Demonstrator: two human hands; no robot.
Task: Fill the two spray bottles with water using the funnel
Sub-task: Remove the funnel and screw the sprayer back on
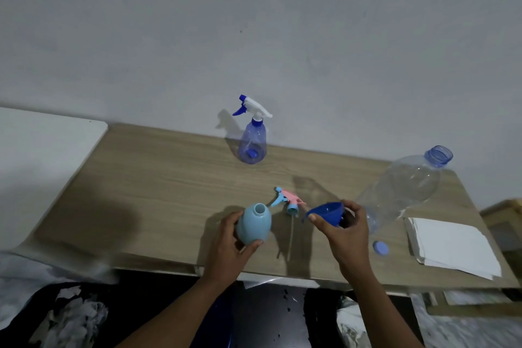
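Behind the fingers of the right hand (347, 237), the spout of the blue funnel (326, 212) was hidden; thumb and fingers pinched its rim above the wooden table (169, 178). The left hand (226, 243) wrapped the open-necked light blue spray bottle (254, 223), with its pink-and-blue trigger head (288, 200) lying just beside. Whether the uncapped large clear bottle (401, 189) held water was unclear. The translucent blue spray bottle (252, 141) stood capped near the wall.
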